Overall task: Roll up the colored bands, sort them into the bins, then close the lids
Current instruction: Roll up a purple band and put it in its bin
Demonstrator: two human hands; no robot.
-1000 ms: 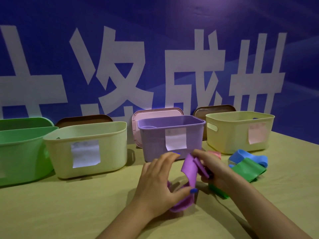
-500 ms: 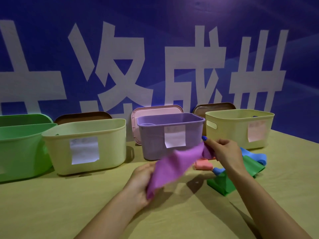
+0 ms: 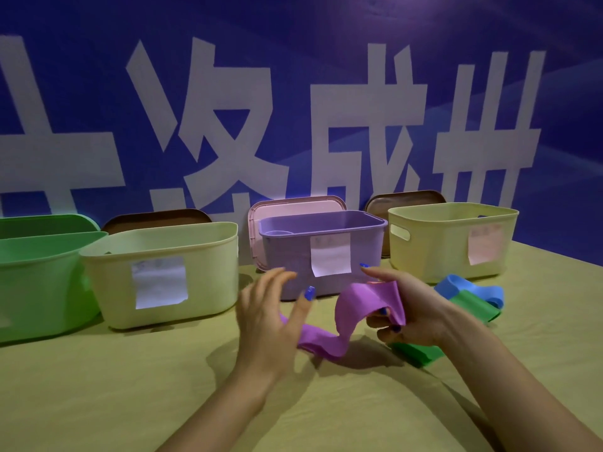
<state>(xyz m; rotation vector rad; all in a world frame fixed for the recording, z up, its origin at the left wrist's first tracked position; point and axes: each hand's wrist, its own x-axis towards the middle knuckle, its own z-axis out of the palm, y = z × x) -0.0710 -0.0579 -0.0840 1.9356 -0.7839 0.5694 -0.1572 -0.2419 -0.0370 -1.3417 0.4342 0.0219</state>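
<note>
A purple band (image 3: 350, 313) droops in a curve between my hands above the table. My right hand (image 3: 411, 311) grips one end of it with curled fingers. My left hand (image 3: 270, 318) is spread, fingers straight, with the band's other end lying behind its palm on the table. A green band (image 3: 473, 308) and a blue band (image 3: 470, 288) lie to the right, partly behind my right hand. The purple bin (image 3: 293, 256) stands just behind my hands. A green bin (image 3: 36, 278) and two pale yellow bins (image 3: 208, 275) (image 3: 437, 246) flank it.
Each bin carries a paper label. A pink lid (image 3: 261, 210) and two brown lids (image 3: 156, 218) (image 3: 404, 200) lean against the blue banner wall behind the bins. A green lid (image 3: 45, 223) stands behind the green bin. The table (image 3: 98, 386) has a yellowish cover.
The band was stretched taut between both hands half a second ago. It now hangs slack, my left hand has opened and my right hand has moved lower.
</note>
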